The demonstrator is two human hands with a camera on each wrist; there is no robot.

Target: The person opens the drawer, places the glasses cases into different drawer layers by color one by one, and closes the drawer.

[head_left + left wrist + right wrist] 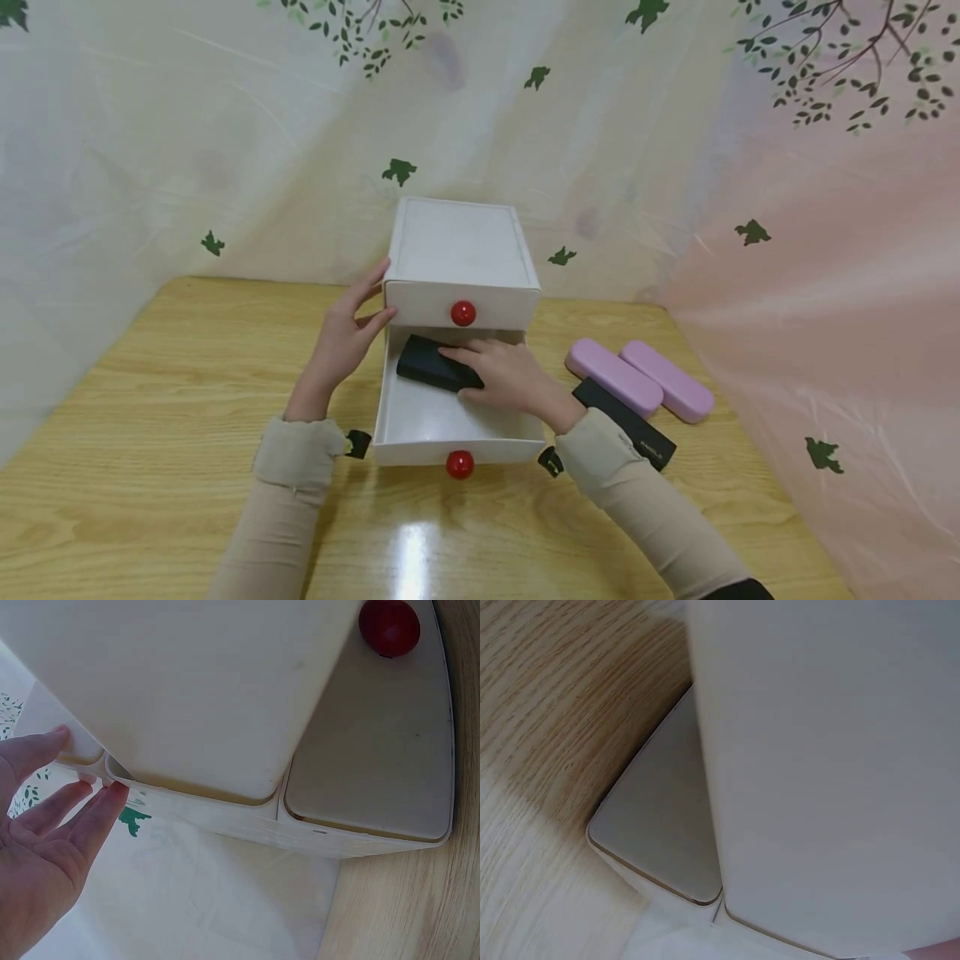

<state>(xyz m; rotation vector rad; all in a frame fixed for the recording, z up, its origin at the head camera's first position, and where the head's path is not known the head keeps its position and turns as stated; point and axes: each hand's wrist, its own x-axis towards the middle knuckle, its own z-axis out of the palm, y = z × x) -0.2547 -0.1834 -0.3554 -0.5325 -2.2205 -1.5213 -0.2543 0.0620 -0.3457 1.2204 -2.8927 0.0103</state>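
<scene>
A white drawer cabinet [465, 242] stands on the table, its upper drawer closed and the drawer below pulled out. Inside the pulled-out drawer [427, 425] lies a black oblong case [427, 362]. My right hand [506, 375] grips the case's right end, thumb at the near edge and fingers over the top; the right wrist view hides nearly all of this hand behind the drawer. My left hand [341, 346] rests against the cabinet's left side, thumb at the front corner. In the left wrist view, these fingers [86, 817] lie nearly straight beside the upper drawer.
On the right lie two pink-purple oblong cases [615, 375] and another black oblong box [630, 425] with pale lettering. Red round knobs [460, 465] stick out from the drawer fronts. Below the pulled-out drawer is a closed one [375, 742]. A leaf-printed curtain [480, 125] hangs behind the table [150, 467].
</scene>
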